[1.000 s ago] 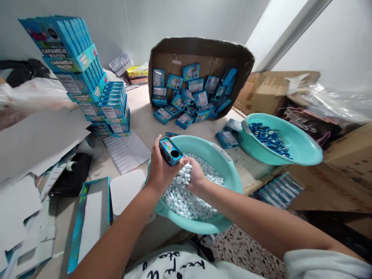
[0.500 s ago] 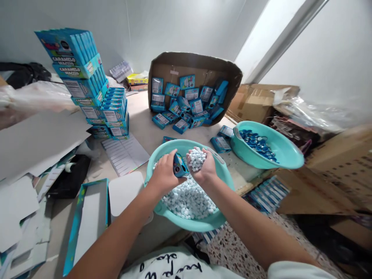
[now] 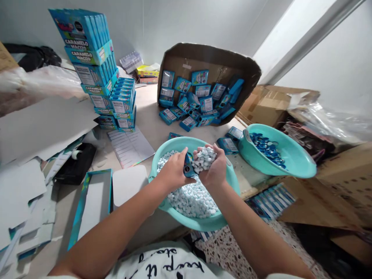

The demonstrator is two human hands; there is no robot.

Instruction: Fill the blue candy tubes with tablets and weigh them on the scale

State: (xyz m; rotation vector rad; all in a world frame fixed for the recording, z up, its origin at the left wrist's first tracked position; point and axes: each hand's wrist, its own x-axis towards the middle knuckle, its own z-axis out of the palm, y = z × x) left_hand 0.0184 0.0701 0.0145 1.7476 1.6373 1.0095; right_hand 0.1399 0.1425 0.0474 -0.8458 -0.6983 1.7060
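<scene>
Over a turquoise basin (image 3: 197, 223) of small white candies (image 3: 193, 197), my left hand (image 3: 174, 170) grips a small blue box (image 3: 188, 164), tilted toward the other hand. My right hand (image 3: 214, 168) is cupped around a heap of white candies (image 3: 205, 158), right beside the box. The box and the heap appear to touch. My fingers hide part of the box, so its opening cannot be made out.
Behind the basin a cardboard box (image 3: 210, 54) holds many blue boxes. A second turquoise basin (image 3: 299, 159) with blue round pieces stands at right. Stacked display boxes (image 3: 90, 69), an open blue tray (image 3: 95, 201) and white card sheets (image 3: 40, 124) lie at left.
My left hand has brought the blue box closer to the candies in my right hand, and the two now meet. The whole view has shifted, with the surroundings mostly further right.
</scene>
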